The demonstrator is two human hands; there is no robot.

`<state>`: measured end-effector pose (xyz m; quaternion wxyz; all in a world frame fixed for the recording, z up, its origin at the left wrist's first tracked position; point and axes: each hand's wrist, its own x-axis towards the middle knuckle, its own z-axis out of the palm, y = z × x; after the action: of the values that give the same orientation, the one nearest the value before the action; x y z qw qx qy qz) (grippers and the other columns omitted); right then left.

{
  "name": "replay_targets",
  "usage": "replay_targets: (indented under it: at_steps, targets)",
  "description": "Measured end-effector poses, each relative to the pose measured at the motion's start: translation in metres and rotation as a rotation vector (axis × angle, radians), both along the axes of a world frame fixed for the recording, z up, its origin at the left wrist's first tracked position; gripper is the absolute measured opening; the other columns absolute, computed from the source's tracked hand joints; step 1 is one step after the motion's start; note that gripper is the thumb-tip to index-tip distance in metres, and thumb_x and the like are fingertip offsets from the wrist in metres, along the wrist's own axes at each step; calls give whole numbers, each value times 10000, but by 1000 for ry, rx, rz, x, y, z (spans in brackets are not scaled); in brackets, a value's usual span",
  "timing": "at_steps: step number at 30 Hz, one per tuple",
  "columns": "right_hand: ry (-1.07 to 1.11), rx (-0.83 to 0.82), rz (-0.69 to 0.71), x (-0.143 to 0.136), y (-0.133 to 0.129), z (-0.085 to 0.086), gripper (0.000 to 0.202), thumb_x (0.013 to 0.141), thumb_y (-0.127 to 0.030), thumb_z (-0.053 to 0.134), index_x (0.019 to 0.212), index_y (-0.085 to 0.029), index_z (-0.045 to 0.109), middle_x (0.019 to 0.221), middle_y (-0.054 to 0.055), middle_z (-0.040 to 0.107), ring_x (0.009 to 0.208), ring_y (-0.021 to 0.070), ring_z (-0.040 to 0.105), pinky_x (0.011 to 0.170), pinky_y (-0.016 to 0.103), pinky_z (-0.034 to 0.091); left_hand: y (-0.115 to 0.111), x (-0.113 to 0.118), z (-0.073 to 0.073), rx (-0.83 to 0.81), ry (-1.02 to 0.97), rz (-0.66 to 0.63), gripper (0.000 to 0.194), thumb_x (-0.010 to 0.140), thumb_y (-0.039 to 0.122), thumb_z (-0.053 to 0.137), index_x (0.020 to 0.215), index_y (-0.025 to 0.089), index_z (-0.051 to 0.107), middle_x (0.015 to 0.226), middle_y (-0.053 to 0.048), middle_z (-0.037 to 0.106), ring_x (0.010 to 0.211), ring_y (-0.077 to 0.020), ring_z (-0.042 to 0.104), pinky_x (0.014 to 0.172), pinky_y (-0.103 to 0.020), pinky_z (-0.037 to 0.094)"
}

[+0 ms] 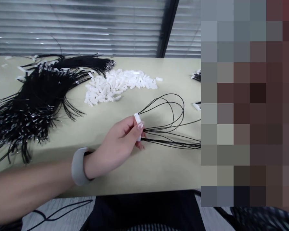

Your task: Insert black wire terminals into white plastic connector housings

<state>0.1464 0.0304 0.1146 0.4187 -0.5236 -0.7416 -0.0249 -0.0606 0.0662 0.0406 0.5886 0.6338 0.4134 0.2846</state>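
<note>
My left hand (118, 141), with a grey band at the wrist, is closed on a white connector (137, 118) near the middle of the table. Thumb and fingers pinch it, and part of it shows above the thumb. Thin black wires (168, 131) run from the connector to the right; some of them curve back in loops. Their far ends are hidden by the blurred blocks at the right. My right hand is not visible.
A heap of black wires (42, 93) with silvery ends covers the table's left side. White connectors (120, 84) lie piled behind my left hand. Window blinds (74, 29) stand behind the table (173, 179). A white piece (196, 106) lies by the blurred area.
</note>
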Motion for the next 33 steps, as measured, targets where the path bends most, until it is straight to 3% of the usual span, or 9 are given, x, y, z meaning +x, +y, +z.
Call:
replay_targets:
  at_steps: [2,3,5,6,8,12,16,33]
  targets:
    - [65,-107,121,-9,1,-5,472,876,-195,373,1319,-290,244,1383,40,250,610,19,493,520,186,428,-1,-1,0,32,18,-31,241,851,367,419,763,153,487,712,19,520,552,-56,532,540,-173,467]
    - [34,-187,149,-13,2,-9,500,848,-175,428,1315,-248,265,1302,57,378,584,20,486,524,183,427,-2,-1,0,51,19,-52,237,855,363,413,764,156,486,705,22,513,558,-55,529,541,-167,465]
    - [-113,-305,149,-19,5,-15,397,832,-172,452,1226,-173,398,969,36,587,555,38,483,521,179,401,-3,-2,0,93,23,-90,230,860,355,406,764,161,482,691,29,497,568,-54,527,542,-158,461]
    - [-178,-321,136,-21,6,-18,287,837,-185,449,1120,-165,491,799,8,601,550,46,481,519,177,383,-3,-3,0,113,31,-103,228,861,354,405,763,163,480,685,30,489,571,-55,527,544,-157,460]
    - [-249,-281,145,-23,8,-22,150,843,-211,454,884,-170,592,660,-18,572,556,45,480,530,172,356,-3,-3,1,146,49,-113,230,861,354,402,756,164,476,675,29,481,575,-60,525,546,-160,459]
    - [-239,-210,155,-22,8,-23,170,841,-254,475,789,-178,617,631,-26,561,535,37,440,536,172,331,-4,-3,1,163,66,-113,226,861,352,394,767,165,479,676,22,492,574,-69,514,545,-172,463]
    - [-232,-266,123,-21,8,-23,125,809,-243,508,776,-190,617,521,-56,497,447,29,348,480,176,287,-5,-4,0,192,73,-127,220,861,347,396,767,167,480,671,22,493,575,-71,511,551,-175,465]
    - [-317,-274,186,-21,10,-23,108,761,-173,538,681,-181,610,517,-62,495,482,28,380,502,184,296,-5,-5,1,250,112,-182,232,878,339,370,744,167,449,666,30,477,587,-64,495,565,-169,453]
